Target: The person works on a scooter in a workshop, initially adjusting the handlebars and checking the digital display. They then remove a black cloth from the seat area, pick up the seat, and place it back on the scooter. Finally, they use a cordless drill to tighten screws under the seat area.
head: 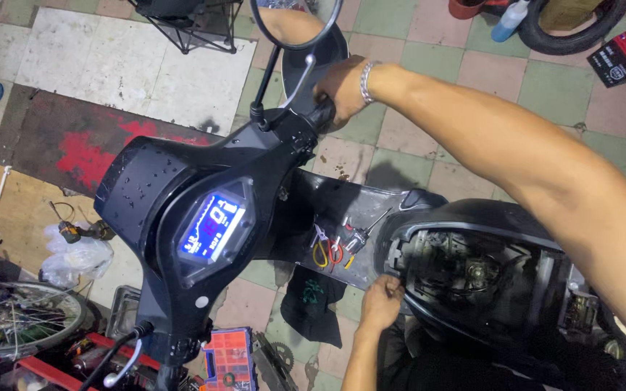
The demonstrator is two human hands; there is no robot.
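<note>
Tiled workshop floor; right hand (342, 90) clenches stiff handlebar grip (318, 116) at 12 o'clock, left hand (381, 300) fingers open engine bay rim (400, 250) at 6.

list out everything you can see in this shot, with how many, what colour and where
scooter: one, black, centre, seat compartment open
display: one, lit blue, on the handlebar cowl
mirror: one, round, top centre
pliers: two, yellow and red handles, on the footboard
screwdriver: one, beside the pliers
parts box: one, orange and blue, floor at bottom
spoked wheel: one, bottom left
tyre: one, black, top right
spray bottle: one, blue, top right
black cloth: one, floor under the footboard
right hand: gripping the handlebar grip, bracelet on the wrist
left hand: at the compartment's front rim
</note>
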